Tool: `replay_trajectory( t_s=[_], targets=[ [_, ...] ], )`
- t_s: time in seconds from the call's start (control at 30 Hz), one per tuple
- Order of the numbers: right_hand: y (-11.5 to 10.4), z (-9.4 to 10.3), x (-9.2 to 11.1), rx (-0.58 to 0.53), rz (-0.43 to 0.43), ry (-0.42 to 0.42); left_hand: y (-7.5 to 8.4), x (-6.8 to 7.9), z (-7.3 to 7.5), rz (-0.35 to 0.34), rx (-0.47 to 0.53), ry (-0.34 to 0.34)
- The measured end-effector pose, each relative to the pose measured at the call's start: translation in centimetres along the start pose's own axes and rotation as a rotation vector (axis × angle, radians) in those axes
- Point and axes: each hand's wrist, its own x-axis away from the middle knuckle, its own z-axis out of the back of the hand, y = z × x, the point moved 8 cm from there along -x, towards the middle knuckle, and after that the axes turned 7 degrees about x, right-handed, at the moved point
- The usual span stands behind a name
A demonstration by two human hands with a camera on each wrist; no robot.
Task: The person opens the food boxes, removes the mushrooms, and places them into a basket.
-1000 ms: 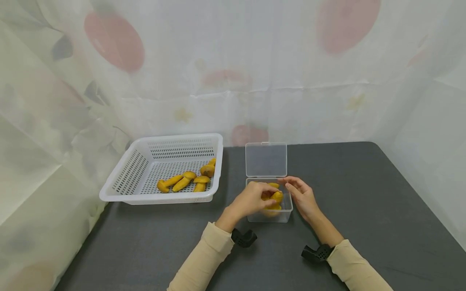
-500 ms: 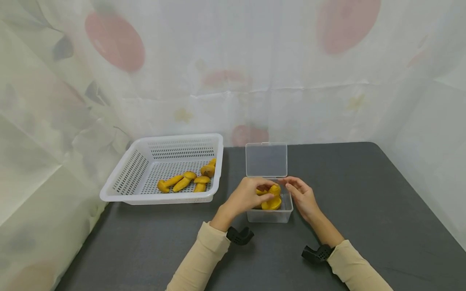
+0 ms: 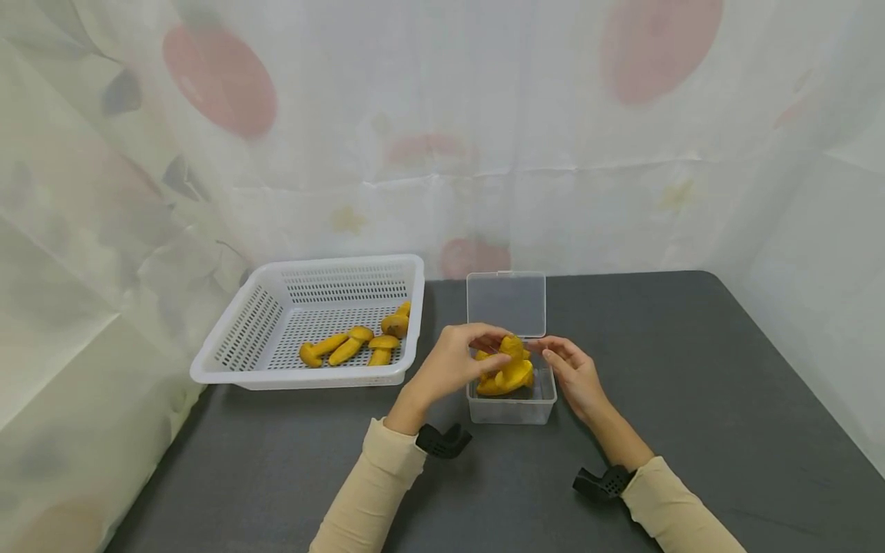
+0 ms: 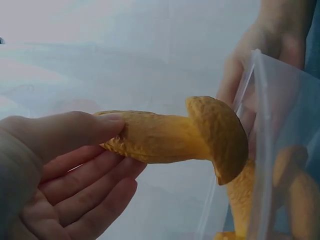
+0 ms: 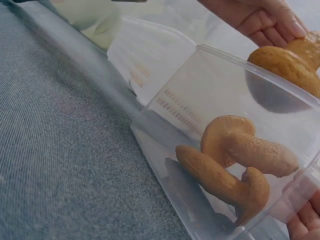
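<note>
My left hand (image 3: 456, 357) pinches a yellow mushroom (image 4: 160, 137) by its stem, thumb on one side and fingers on the other. The mushroom's cap points away from the hand, over the clear plastic box (image 3: 512, 413). Through the box wall, the right wrist view shows two more mushrooms, one with a slender stem (image 5: 210, 175) and one with a knobbly stem (image 5: 260, 150). At the box's back right corner is my right hand (image 3: 577, 376), its loosely bent fingertips against the side and rim.
The box's clear lid (image 3: 506, 304) stands raised behind it. To the left, a white perforated basket (image 3: 297, 376) holds several yellow mushrooms (image 3: 351, 346). Both containers stand on a dark table (image 3: 657, 346), with a printed curtain (image 3: 442, 92) behind.
My left hand has moved left and upward with the mushroom, from deep in the box to over its left part. The right hand has stayed beside the box.
</note>
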Motion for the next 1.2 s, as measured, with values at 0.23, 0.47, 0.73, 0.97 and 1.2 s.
replay_trajectory(
  t_s=[0.23, 0.47, 0.73, 0.97, 1.2],
  targets=[
    [-0.1, 0.0, 0.0, -0.004, 0.017, 0.000, 0.4, 0.1, 1.6, -0.035, 0.012, 0.060],
    [-0.1, -0.1, 0.0, -0.016, 0.036, -0.012, 0.1, 0.4, 3.3, -0.013, 0.022, 0.113],
    [-0.1, 0.0, 0.0, -0.010, 0.041, -0.013, -0.2, 1.0, 5.8, 0.012, 0.033, 0.181],
    [-0.1, 0.0, 0.0, -0.008, 0.040, -0.012, -1.1, 1.6, 7.8, 0.069, 0.056, 0.223],
    [-0.1, 0.0, 0.0, -0.008, 0.045, -0.010, -1.4, 2.4, 9.9, 0.080, 0.135, 0.267]
  ],
)
